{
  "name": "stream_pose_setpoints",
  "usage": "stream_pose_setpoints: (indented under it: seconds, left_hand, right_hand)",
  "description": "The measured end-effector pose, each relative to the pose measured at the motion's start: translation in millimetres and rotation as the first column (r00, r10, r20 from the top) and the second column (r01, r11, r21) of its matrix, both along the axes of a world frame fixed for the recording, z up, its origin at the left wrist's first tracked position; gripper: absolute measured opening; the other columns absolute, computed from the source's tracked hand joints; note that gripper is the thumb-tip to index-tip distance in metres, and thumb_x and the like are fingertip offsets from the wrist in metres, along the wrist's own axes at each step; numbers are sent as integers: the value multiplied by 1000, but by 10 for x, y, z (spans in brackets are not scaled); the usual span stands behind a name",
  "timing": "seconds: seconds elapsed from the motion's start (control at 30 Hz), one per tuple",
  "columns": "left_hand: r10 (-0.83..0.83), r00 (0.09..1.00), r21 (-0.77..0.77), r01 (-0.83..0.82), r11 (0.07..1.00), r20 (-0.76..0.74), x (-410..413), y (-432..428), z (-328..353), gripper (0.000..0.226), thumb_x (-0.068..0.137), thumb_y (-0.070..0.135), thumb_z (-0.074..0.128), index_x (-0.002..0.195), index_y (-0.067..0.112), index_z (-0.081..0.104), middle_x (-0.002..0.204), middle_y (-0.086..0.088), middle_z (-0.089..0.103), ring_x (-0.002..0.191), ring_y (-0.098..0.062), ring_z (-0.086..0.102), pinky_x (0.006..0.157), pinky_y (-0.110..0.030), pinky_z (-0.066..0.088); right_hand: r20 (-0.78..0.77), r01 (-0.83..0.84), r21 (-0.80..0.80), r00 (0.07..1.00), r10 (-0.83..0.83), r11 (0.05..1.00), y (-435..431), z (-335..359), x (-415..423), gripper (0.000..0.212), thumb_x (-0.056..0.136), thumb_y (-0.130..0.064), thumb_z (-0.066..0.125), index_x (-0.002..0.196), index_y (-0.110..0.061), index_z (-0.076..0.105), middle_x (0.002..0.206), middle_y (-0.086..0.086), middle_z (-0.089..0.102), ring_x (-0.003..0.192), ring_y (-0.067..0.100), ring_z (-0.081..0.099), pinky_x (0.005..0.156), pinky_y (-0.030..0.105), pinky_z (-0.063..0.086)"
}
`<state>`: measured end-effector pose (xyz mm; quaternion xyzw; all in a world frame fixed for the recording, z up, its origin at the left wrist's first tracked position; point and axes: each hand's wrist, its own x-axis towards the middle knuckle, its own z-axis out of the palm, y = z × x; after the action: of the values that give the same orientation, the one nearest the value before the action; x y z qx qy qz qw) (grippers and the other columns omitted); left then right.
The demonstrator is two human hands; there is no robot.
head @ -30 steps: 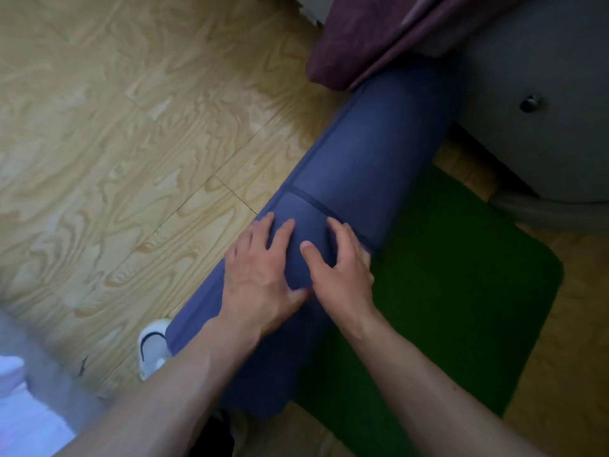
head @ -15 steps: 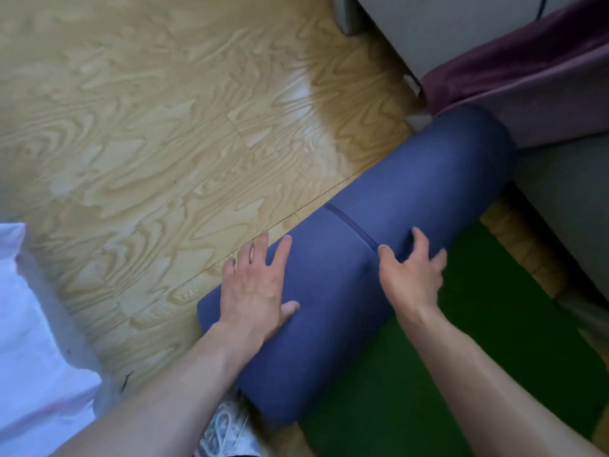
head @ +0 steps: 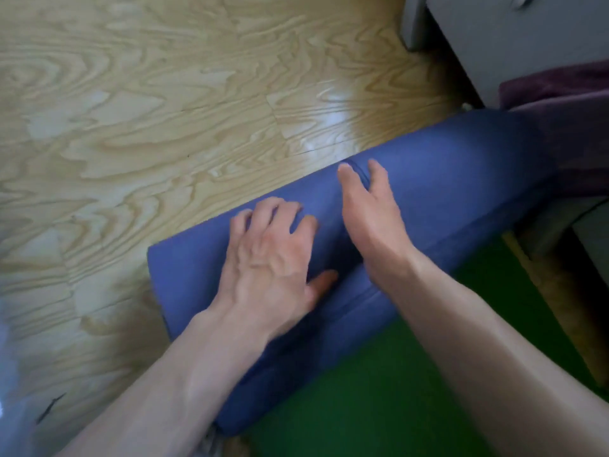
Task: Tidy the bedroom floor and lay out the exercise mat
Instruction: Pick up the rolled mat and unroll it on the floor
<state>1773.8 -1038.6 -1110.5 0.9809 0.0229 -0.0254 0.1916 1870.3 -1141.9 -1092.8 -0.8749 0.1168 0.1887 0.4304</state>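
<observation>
A rolled blue exercise mat (head: 445, 179) lies slantwise across the wooden floor, from the lower left up to the right. My left hand (head: 270, 262) rests on top of the roll near its lower end, fingers spread and bent over the curve. My right hand (head: 369, 209) lies flat on the roll just right of it, fingers straight and reaching to the thin dark strap line around the mat. Neither hand grips anything. The roll's far end is partly hidden under purple cloth.
A green mat (head: 412, 374) lies flat on the floor under and behind the blue roll. Grey furniture (head: 514, 37) stands at the upper right, with purple fabric (head: 566, 103) draped beside it. Light wood floor (head: 164, 110) stretches to the left. Something pale shows at the lower left edge.
The view has swung, so the roll lies more level in frame. My right hand has moved left, close to my left hand, and its fingers now reach the strap line.
</observation>
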Motion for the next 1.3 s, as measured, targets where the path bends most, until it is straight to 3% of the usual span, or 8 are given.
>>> stream_pose_setpoints:
  seconds: [0.13,0.23,0.43,0.6,0.83,0.97,1.07,1.3]
  left_hand:
    - [44,979,58,-33,998,-197,146,178,-41,112,58,92,34,148,25,33,163,-10,25,150,-32,23,118,-54,22]
    - [61,978,51,-52,997,-200,278,386,61,124,52,96,43,153,30,18,165,-5,17,152,-30,15,121,-54,16]
    - [194,980,115,-188,975,-43,609,837,-21,101,60,83,61,141,26,41,148,-2,47,136,-29,41,106,-48,34]
    - [279,959,168,-284,944,49,851,1138,-40,75,77,74,55,131,22,51,131,-2,57,124,-29,49,97,-44,38]
    - [266,932,27,-281,959,246,972,1342,231,43,85,48,64,114,16,67,128,-7,63,123,-31,54,92,-47,42]
    - [213,967,36,-219,975,138,867,1301,247,64,77,62,62,124,18,58,137,-9,55,127,-32,48,103,-50,39]
    - [149,988,100,-145,984,-36,851,1457,65,96,78,63,66,151,21,22,164,-11,16,150,-34,15,121,-55,12]
    - [250,968,122,-250,961,16,1206,2025,36,88,82,59,67,153,24,27,163,-9,28,150,-33,24,121,-53,17]
  right_hand:
    - [116,-203,29,973,198,979,498,0,254,74,95,-66,33,158,-29,21,168,-2,25,152,16,28,124,55,15]
    - [144,-305,40,944,296,952,735,115,437,68,102,-58,32,159,-24,21,168,-3,23,154,13,22,126,52,12]
    - [229,-575,-263,742,630,774,633,113,583,59,103,-49,38,155,-23,34,165,3,29,155,19,19,127,50,7]
    - [-27,-597,-571,699,714,563,241,74,505,94,81,-63,67,156,-45,14,171,5,-10,158,28,-11,125,55,9]
    - [135,-484,-553,751,647,678,807,40,868,98,76,-67,68,156,-38,21,170,12,8,157,32,7,122,56,23]
    - [208,-491,-481,741,639,726,1235,105,1303,78,89,-56,62,153,-20,37,161,15,35,152,28,27,124,44,21]
    - [218,-519,-318,775,594,794,1423,214,1543,71,93,-47,62,153,-18,39,160,8,40,151,20,30,124,38,23]
    - [162,-514,-464,752,639,722,1388,181,1523,98,71,-57,80,154,-36,33,169,10,14,158,28,4,126,49,14]
